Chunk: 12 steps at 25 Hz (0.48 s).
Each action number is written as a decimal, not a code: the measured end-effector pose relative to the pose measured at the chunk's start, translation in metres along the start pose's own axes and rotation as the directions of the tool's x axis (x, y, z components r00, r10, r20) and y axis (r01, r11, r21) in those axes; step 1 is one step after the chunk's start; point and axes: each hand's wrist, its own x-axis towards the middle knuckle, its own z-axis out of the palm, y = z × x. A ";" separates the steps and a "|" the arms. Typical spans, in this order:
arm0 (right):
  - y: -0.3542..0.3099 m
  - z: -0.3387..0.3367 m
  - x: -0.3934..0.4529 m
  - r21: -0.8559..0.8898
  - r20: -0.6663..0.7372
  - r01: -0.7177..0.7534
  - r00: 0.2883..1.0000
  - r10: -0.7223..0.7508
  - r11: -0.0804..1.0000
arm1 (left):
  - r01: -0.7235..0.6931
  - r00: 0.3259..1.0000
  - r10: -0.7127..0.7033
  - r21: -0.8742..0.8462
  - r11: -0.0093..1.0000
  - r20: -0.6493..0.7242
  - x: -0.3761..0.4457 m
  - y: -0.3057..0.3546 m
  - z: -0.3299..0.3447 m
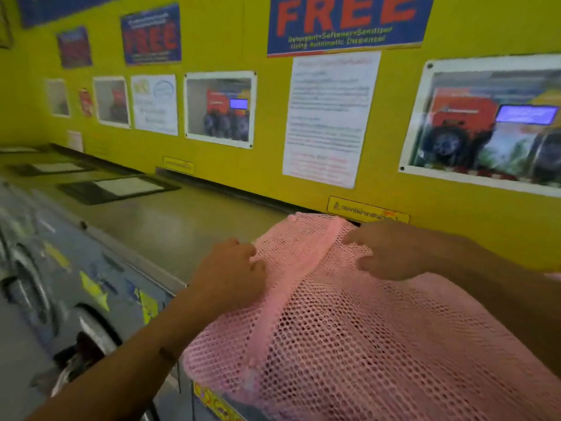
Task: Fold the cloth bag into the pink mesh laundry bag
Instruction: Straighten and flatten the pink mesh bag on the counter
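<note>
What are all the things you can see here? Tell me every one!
pink mesh laundry bag: one, pink, lying on the machine top, near edge hanging over the front
zip strip: one, pink, running down the bag's middle
machine top: one, grey-green, along the wall
washer door: one, silver, lower left
wall: yellow, behind
FREE poster: big, blue and red, top
left hand: one, resting on the bag's left edge
right hand: one, fingers on the mesh

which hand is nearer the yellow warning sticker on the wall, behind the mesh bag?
Right. The right hand rests on the pink mesh laundry bag just below the yellow sticker. The left hand sits at the bag's left edge, farther down and to the left.
</note>
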 end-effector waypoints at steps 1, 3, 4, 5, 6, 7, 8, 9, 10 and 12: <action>-0.006 0.001 0.021 0.018 -0.063 0.019 0.998 -0.018 1.000 | 0.013 1.000 -0.013 0.029 0.999 -0.012 0.003 -0.007 0.003; -0.018 0.004 0.061 0.054 -0.118 0.007 0.993 0.000 0.999 | 0.020 1.000 -0.019 0.060 0.998 -0.014 0.007 -0.014 0.007; -0.024 0.008 0.079 0.067 -0.122 -0.014 0.992 0.022 0.998 | 0.015 0.999 -0.013 0.043 0.999 -0.029 0.009 -0.017 0.008; -0.026 0.014 0.095 0.071 -0.120 -0.036 0.992 0.044 0.997 | -0.001 0.999 0.001 0.010 1.000 -0.052 0.011 -0.021 0.008; -0.029 0.020 0.110 0.067 -0.119 -0.053 0.991 0.061 0.996 | -0.019 0.997 0.017 -0.026 0.999 -0.074 0.013 -0.024 0.008; -0.031 0.027 0.122 0.065 -0.132 -0.061 0.989 0.069 0.996 | -0.036 0.995 0.031 -0.055 0.998 -0.095 0.013 -0.026 0.006; -0.032 0.032 0.131 0.077 -0.155 -0.067 0.985 0.079 0.995 | -0.044 0.994 0.037 -0.072 0.996 -0.104 0.015 -0.029 0.006; -0.034 0.034 0.137 0.105 -0.183 -0.064 0.980 0.083 0.992 | -0.043 0.994 0.034 -0.080 0.996 -0.105 0.017 -0.034 0.005; -0.035 0.035 0.143 0.142 -0.208 -0.057 0.974 0.086 0.988 | -0.023 0.996 0.016 -0.080 0.997 -0.084 0.020 -0.039 0.002; -0.038 0.033 0.149 0.209 -0.220 -0.024 0.973 0.071 0.978 | 0.033 0.999 -0.033 -0.004 0.999 -0.024 0.025 -0.043 -0.007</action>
